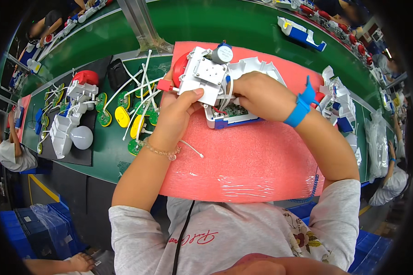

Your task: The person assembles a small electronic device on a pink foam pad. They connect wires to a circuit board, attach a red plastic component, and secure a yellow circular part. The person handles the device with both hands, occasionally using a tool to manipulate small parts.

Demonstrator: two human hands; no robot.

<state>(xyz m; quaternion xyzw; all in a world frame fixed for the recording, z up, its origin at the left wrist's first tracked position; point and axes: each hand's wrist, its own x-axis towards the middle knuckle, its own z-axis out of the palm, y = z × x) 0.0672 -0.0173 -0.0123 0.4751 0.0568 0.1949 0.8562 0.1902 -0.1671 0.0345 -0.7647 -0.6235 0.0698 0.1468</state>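
Observation:
My left hand point(178, 104) grips a white plastic assembly point(205, 68), its thumb pressed on the near face. A round silver motor point(222, 54) sits on top of the assembly, and a red rounded part point(180, 68) is at its left. By my left fingers sticks out a small red block point(165, 85). Under the assembly lies an open white and blue housing point(229, 123) with a green circuit board point(237, 110) inside. My right hand point(261, 94) reaches over the housing, fingers curled close beside white wires point(231, 87). Its fingertips are hidden, so what they pinch cannot be seen.
Pink foam point(243, 160) lies beneath the work. Left of it are green boards with white cables point(124, 100), yellow oval pieces point(122, 117) and a part-built unit point(62, 130). Another opened unit point(339, 105) and a plastic bag point(376, 146) are at right. Other people work around.

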